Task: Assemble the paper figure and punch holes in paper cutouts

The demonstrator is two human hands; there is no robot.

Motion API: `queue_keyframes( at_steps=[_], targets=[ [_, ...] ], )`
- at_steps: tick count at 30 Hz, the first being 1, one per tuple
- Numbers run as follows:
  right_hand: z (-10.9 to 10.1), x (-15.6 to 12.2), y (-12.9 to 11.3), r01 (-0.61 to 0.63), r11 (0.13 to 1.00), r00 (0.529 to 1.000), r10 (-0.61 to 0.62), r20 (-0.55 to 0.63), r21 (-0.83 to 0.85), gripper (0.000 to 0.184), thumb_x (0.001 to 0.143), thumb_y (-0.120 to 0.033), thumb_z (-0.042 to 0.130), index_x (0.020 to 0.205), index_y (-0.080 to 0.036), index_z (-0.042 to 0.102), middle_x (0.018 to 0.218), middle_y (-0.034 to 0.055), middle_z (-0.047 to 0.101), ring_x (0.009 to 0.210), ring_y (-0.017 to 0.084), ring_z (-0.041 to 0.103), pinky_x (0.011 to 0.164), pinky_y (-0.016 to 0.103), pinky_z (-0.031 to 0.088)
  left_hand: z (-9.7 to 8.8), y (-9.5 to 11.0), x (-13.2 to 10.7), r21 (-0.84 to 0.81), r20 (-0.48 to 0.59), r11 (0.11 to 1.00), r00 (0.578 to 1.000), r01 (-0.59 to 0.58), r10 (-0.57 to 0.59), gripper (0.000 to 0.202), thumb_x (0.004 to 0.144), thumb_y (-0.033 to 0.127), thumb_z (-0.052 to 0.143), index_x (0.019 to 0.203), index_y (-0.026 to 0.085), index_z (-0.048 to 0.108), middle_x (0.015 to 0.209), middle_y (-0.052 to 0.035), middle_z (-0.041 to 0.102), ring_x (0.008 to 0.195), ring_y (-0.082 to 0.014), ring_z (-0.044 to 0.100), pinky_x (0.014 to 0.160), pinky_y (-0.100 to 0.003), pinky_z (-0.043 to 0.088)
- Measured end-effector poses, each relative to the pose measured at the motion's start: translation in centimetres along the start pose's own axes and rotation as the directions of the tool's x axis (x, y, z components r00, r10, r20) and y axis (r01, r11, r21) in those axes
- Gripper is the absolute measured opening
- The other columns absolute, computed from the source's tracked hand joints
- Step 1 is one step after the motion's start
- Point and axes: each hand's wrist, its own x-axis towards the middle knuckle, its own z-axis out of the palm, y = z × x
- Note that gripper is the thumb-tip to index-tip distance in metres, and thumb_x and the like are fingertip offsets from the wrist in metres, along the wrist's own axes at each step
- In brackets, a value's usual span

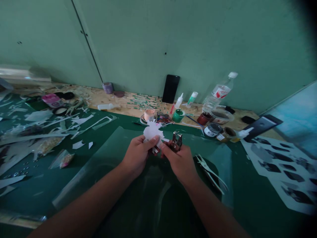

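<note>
Pinched between the thumb and fingers of my left hand (pixel 137 155) is a white cutout (pixel 151 131) with a jagged, figure-like outline, perhaps paper or thin plastic. My right hand (pixel 180 162) is closed around a dark, shiny metal tool (pixel 176 140) with a jaw-like head; its handles are hidden in the palm. The right thumb and fingertips also meet the cutout's lower right edge. Just right of that hand, a pair of pliers with pale handles (pixel 211 172) lies on the clear sheet (pixel 99 165) over the green mat.
Paint jars (pixel 178 115), a glue bottle (pixel 178 100), a plastic bottle (pixel 220 92) and an upright phone (pixel 170 88) line the back ledge. White scraps (pixel 78 144) and small bags (pixel 61 159) litter the left. Sheets with dark printed shapes (pixel 279 168) lie right.
</note>
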Motion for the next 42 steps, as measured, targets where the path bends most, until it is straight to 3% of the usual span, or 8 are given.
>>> queue_keyframes(
  at_steps=[14,19,23,26,29,31,36,42],
  targets=[
    [1.0,0.3,1.2,-0.007,0.945,0.994,-0.030,0.109,0.328,0.030,0.084,-0.040,0.065,0.066,-0.017,0.062,0.063,0.0003,0.061,0.063,0.013,0.055,0.063,0.027,0.042,0.2,-0.4,0.2,-0.096,0.033,0.993,0.998,0.065,-0.062,0.026,0.074,0.030,0.077,0.076,0.011,0.060,0.064,-0.0004,0.057,0.051,-0.0089,0.050,0.048,-0.023,0.045],
    [1.3,0.7,1.8,-0.153,0.825,0.984,0.179,0.005,0.544,0.026,0.074,-0.039,0.076,0.068,-0.017,0.063,0.057,-0.0026,0.058,0.052,0.011,0.053,0.053,0.025,0.038,-0.6,-0.4,0.9,0.160,-0.084,0.981,0.989,-0.110,0.125,0.047,0.080,0.032,0.068,0.122,0.017,0.052,0.091,-0.0053,0.060,0.066,-0.0133,0.056,0.055,-0.027,0.049],
    [0.8,1.3,1.4,-0.233,0.702,0.944,0.329,-0.016,0.673,0.026,0.067,-0.033,0.081,0.069,-0.017,0.061,0.053,-0.0055,0.052,0.046,0.010,0.050,0.047,0.025,0.036,-1.8,1.0,0.8,0.712,0.215,0.429,0.753,-0.557,0.622,0.066,0.076,0.022,0.066,0.138,0.027,0.045,0.136,-0.0112,0.048,0.117,-0.0285,0.051,0.087,-0.043,0.050],
    [0.5,1.3,1.2,-0.251,0.663,0.949,0.312,0.044,0.706,0.026,0.066,-0.029,0.080,0.066,-0.017,0.057,0.053,-0.0069,0.049,0.045,0.010,0.050,0.047,0.026,0.037,-2.3,1.8,0.7,0.730,0.623,-0.154,0.556,-0.666,0.549,0.041,0.076,0.013,0.064,0.113,0.028,0.067,0.139,-0.0060,0.053,0.134,-0.0339,0.039,0.107,-0.054,0.031],
    [0.4,1.1,1.1,-0.287,0.675,0.954,0.269,0.136,0.679,0.027,0.070,-0.031,0.078,0.063,-0.018,0.055,0.053,-0.0072,0.047,0.045,0.010,0.050,0.047,0.026,0.037,-2.3,1.7,0.7,0.660,0.720,-0.293,0.471,-0.691,0.510,0.029,0.082,0.012,0.062,0.105,0.027,0.070,0.115,-0.0020,0.071,0.121,-0.0293,0.055,0.108,-0.055,0.027],
    [0.4,0.9,1.1,-0.265,0.724,0.962,0.244,0.122,0.637,0.030,0.074,-0.038,0.075,0.063,-0.017,0.055,0.052,-0.0072,0.045,0.043,0.010,0.048,0.045,0.026,0.035,-2.1,1.4,0.8,0.681,0.673,-0.190,0.501,-0.707,0.545,0.018,0.086,0.016,0.061,0.099,0.025,0.071,0.095,-0.0003,0.076,0.101,-0.0237,0.066,0.106,-0.054,0.031],
    [-0.4,0.7,0.6,0.045,0.955,0.974,0.023,-0.226,0.292,0.029,0.080,-0.044,0.069,0.071,-0.018,0.062,0.054,-0.0049,0.051,0.050,0.011,0.049,0.052,0.026,0.037,-1.3,1.5,0.1,0.659,0.315,0.576,0.872,-0.484,0.374,0.021,0.089,0.035,0.061,0.085,0.017,0.069,0.074,-0.0009,0.068,0.065,-0.0150,0.066,0.067,-0.032,0.057],
    [-1.0,0.5,0.4,0.130,0.980,0.975,-0.099,-0.199,0.149,0.023,0.079,-0.041,0.070,0.087,-0.019,0.070,0.064,-0.0024,0.059,0.059,0.013,0.050,0.057,0.027,0.039,-0.8,1.6,-0.4,0.403,0.173,0.889,0.972,-0.219,0.161,0.023,0.079,0.038,0.073,0.082,0.015,0.068,0.067,0.0015,0.063,0.056,-0.0101,0.061,0.053,-0.022,0.055]
  ],
)
